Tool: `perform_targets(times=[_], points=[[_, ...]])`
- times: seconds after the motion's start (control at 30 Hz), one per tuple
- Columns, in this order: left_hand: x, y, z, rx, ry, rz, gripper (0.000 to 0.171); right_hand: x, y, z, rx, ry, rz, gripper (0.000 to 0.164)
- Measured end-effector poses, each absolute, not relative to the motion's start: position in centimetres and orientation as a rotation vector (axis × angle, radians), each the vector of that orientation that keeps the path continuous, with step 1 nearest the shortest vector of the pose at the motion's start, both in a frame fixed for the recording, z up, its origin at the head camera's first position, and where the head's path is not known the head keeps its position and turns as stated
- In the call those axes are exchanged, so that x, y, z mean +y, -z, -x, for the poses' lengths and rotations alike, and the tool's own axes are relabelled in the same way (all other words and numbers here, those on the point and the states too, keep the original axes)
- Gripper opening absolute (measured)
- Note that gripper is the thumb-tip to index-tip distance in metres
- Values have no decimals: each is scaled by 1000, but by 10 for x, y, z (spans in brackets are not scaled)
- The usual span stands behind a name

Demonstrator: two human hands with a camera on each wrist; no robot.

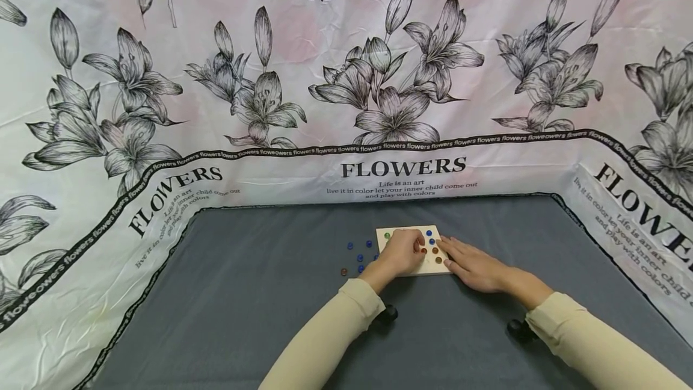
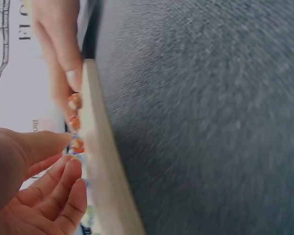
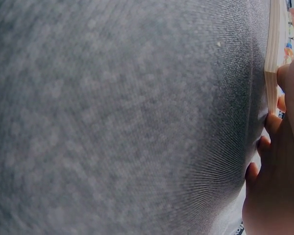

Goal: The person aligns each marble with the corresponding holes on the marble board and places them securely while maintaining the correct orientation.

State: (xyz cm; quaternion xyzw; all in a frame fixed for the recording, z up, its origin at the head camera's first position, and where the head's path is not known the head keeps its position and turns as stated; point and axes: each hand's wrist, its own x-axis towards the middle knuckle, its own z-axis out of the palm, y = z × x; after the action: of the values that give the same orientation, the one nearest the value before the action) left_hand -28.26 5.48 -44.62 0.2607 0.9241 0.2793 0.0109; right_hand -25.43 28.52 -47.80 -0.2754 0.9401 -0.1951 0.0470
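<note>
A pale wooden board (image 1: 406,270) lies on the grey cloth, dotted with small glass marbles. My left hand (image 1: 402,251) reaches over it, thumb and forefinger pinching an orange-red marble (image 2: 77,145) at the board's face. Toward the right side sit blue marbles (image 1: 429,233) and two amber-brown marbles (image 1: 438,260); a green marble (image 1: 387,235) is at the far left corner. My left hand covers the board's middle. Along the right edge rests my right hand (image 1: 479,266), fingers extended, its thumb and fingertips touching the board's side (image 3: 271,83).
Left of the board, several loose blue marbles (image 1: 360,257) and a brown marble (image 1: 343,271) lie on the grey cloth (image 1: 243,294). A white flower-printed curtain (image 1: 292,176) borders the back and sides. Dark wrist devices (image 1: 521,330) hang under both sleeves.
</note>
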Motion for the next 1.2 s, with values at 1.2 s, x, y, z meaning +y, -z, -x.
perform_targets(times=[1.2], points=[[-103, 405, 260, 2730, -929, -969, 40, 284, 479, 253, 2895, 577, 887, 58]])
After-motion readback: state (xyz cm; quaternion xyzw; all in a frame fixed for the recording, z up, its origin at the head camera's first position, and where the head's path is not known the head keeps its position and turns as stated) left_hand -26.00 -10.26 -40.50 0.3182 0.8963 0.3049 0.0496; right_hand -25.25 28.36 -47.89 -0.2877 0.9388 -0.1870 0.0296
